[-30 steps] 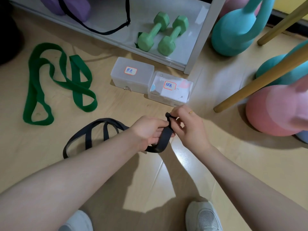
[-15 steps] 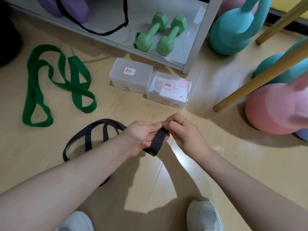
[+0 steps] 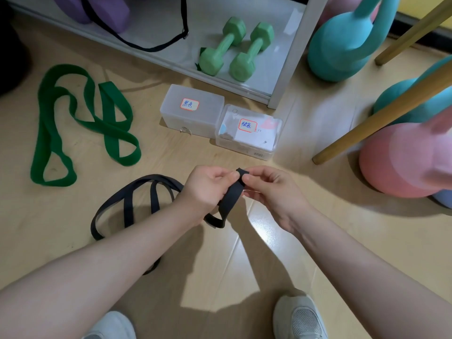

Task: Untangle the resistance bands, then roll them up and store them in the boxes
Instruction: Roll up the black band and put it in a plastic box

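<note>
A black resistance band (image 3: 127,204) lies in loops on the wooden floor, its right end lifted off the floor. My left hand (image 3: 208,189) and my right hand (image 3: 266,192) both pinch that folded end between thumb and fingers, close together. A green resistance band (image 3: 107,126) lies twisted on the floor at the left, untouched. Two clear plastic boxes stand side by side beyond my hands: the left box (image 3: 193,111) and the right box (image 3: 249,133), each with a red-edged label, both with lids on.
A white shelf (image 3: 288,77) behind the boxes holds two green dumbbells (image 3: 234,50) and purple blocks. Teal (image 3: 342,45) and pink kettlebells (image 3: 401,162) stand at the right, with a wooden pole (image 3: 381,116) slanting over them. My shoes (image 3: 298,319) are at the bottom edge.
Both hands have stayed together on the black band's end and shifted slightly, working the fold. The loops on the floor have barely moved.
</note>
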Tool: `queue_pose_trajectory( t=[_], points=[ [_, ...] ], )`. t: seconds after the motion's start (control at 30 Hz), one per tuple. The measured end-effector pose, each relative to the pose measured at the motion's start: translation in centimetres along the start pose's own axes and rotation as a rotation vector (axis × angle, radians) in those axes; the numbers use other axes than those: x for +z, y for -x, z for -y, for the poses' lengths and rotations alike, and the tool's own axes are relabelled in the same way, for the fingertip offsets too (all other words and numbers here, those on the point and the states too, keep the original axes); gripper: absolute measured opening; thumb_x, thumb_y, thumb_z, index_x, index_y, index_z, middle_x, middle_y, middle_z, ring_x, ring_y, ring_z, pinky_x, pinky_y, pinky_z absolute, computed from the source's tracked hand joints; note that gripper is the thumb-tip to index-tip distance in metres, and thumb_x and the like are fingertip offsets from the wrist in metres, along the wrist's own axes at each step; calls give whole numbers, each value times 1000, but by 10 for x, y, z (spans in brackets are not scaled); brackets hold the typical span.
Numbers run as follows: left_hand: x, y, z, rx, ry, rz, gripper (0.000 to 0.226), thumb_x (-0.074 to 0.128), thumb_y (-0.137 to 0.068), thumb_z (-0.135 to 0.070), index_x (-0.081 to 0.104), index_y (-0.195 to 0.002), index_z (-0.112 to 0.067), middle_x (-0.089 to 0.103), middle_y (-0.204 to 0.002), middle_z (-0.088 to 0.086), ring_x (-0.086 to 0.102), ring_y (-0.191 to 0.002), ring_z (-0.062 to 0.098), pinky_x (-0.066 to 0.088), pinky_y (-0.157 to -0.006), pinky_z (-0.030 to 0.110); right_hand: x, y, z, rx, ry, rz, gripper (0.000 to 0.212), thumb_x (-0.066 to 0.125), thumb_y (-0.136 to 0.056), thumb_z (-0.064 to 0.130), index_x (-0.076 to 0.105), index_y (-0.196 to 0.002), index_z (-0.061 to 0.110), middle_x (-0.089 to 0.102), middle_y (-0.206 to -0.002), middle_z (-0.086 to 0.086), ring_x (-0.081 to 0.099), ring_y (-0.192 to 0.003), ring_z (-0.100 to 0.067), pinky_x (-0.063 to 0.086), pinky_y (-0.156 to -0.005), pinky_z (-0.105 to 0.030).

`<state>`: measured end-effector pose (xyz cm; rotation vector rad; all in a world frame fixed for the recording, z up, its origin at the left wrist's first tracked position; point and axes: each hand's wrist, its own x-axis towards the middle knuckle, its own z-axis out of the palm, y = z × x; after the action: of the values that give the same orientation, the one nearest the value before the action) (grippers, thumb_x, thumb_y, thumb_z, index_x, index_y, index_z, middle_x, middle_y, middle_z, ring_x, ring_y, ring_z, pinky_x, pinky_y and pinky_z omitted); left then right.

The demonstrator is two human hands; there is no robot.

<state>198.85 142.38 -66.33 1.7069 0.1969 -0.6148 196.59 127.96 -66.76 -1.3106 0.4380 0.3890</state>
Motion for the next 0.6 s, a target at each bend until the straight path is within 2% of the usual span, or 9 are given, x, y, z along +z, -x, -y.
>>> queue_pose_trajectory(
  t=[0.07, 0.2, 0.3, 0.37, 0.43, 0.47, 0.53, 0.6],
  points=[
    [-2, 1, 0, 33, -37, 32, 18, 54, -93, -18, 70, -90, -10, 73, -83, 14, 68, -78, 26, 54, -77, 38, -1, 1, 0, -89, 125, 9, 10, 59, -86, -1, 63, -85, 8, 65, -74, -7, 61, -63, -9, 51, -69, -20],
    [-6, -1, 0, -13, -27, 166, 19, 49, -96, -16, 66, -88, -13, 66, -86, 17, 62, -78, 27, 51, -81, 45, -2, 1, -4, -321, 418, -64, 22, 63, -83, -2, 60, -77, 19, 58, -67, 9, 51, -62, 1, 45, -67, -16],
    [-11, -4, -3, -126, -41, 279, 16, 47, -97, -18, 61, -99, -10, 70, -88, 12, 68, -74, 17, 54, -70, 28, -5, 3, -14, -473, 681, -66, 11, 62, -84, 4, 59, -82, 15, 63, -73, 3, 59, -68, -12, 48, -66, -26],
    [-14, -4, -6, -194, -33, 331, 18, 47, -97, -18, 60, -105, -9, 72, -83, 8, 70, -73, 17, 56, -63, 25, -6, 4, -19, -584, 801, -59, 2, 58, -84, 9, 56, -84, 10, 62, -78, -6, 59, -70, -23, 49, -65, -37],
    [-17, -4, -10, -248, 39, 368, 19, 47, -96, -14, 60, -107, -6, 72, -78, 9, 69, -64, 15, 52, -50, 19, -7, 3, -20, -673, 860, -47, 4, 55, -84, 9, 55, -85, 5, 58, -83, -6, 55, -69, -24, 48, -63, -38],
    [-18, -3, -12, -260, 76, 384, 19, 47, -96, -11, 60, -109, -5, 71, -77, 10, 68, -63, 14, 52, -49, 18, -7, 3, -20, -710, 870, -32, 5, 54, -85, 7, 56, -86, 3, 55, -84, -5, 53, -70, -22, 48, -63, -38],
    [-21, -6, -12, -276, 107, 379, 20, 49, -94, -10, 60, -110, -4, 71, -86, 15, 70, -78, 20, 58, -68, 26, -9, 1, -19, -759, 865, 5, 2, 53, -86, 4, 55, -86, 3, 51, -87, -3, 50, -72, -20, 49, -65, -37],
    [-21, -7, -12, -288, 101, 359, 22, 55, -91, -19, 61, -107, -5, 67, -97, 21, 67, -91, 29, 56, -81, 33, -10, 0, -19, -796, 861, 40, 4, 50, -89, 6, 52, -87, 9, 51, -89, -6, 49, -75, -19, 48, -68, -33]
  ],
)
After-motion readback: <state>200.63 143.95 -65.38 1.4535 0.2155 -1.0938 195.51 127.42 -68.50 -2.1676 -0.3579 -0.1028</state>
